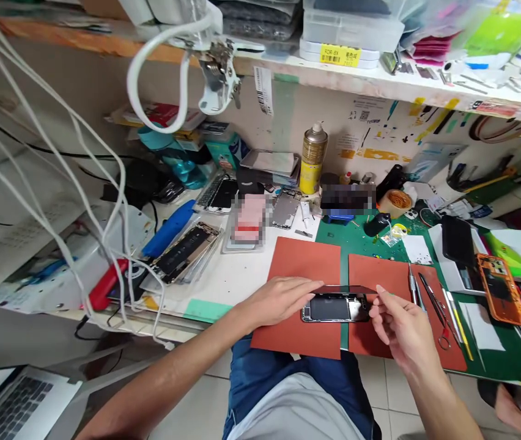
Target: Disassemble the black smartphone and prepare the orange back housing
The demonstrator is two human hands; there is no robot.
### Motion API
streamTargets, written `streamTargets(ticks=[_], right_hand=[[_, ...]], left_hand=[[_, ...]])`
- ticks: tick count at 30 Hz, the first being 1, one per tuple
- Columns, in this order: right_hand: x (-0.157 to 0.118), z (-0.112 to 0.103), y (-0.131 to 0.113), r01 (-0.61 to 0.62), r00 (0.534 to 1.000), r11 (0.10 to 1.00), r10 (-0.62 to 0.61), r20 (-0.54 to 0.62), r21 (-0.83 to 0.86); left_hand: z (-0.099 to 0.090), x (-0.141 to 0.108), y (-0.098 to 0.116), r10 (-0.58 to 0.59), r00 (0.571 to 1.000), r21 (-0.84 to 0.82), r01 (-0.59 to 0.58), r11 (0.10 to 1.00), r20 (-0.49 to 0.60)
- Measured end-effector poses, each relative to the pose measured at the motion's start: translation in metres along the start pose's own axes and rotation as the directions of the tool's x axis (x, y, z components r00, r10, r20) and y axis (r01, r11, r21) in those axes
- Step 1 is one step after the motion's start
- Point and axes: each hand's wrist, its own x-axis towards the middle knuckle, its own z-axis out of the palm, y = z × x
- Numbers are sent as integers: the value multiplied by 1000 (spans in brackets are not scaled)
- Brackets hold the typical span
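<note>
An opened phone (329, 310) lies on two reddish-brown mats with its battery and inner parts showing. Its dark screen (350, 289) is tilted up along the far long side, seen nearly edge-on. At the left end, my left hand (279, 300) has its fingers closed together on the screen's corner and against the phone's edge; the thumb is hidden. My right hand (400, 324) pinches the right end of the screen between thumb and fingertips, close above the phone's right end.
Tweezers (433, 299), a red-handled tool (444, 338) and a yellow pen-like tool (465, 342) lie right of the mats. An orange phone housing (502, 289) is farther right. A spray can (313, 157) stands behind. White cables (120, 183) hang at left; a shelf (283, 70) overhangs the back.
</note>
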Motion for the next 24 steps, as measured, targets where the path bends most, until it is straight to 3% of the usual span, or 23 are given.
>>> streamTargets(ticks=[3,6,10,15,18,20,22,24], right_hand=[[-1,-1,-3,48,999,998,-48,-1,-33],[1,-7,-3,168,985,983,-169,-17,-78],[9,-23,3,382,920,908,-392,-27,-171],[10,-48,17,477,844,798,-532,-60,-368],[1,-62,31,459,794,702,-599,-103,-544],[-9,-67,44,466,756,610,-651,-70,-641],[-18,-65,59,534,706,498,-707,37,-683],[-23,-57,75,637,623,365,-762,175,-679]], left_hand=[[-1,3,-1,-48,999,-48,48,998,-15],[-2,6,0,-120,992,-91,117,989,-34],[-1,9,4,-229,972,-142,221,965,-48],[5,15,14,-432,900,-340,386,858,-67],[9,17,19,-503,861,-462,416,783,-78],[14,18,21,-556,828,-519,445,730,-72],[20,17,22,-606,792,-564,468,680,-72],[25,17,23,-644,759,-598,474,646,-94]])
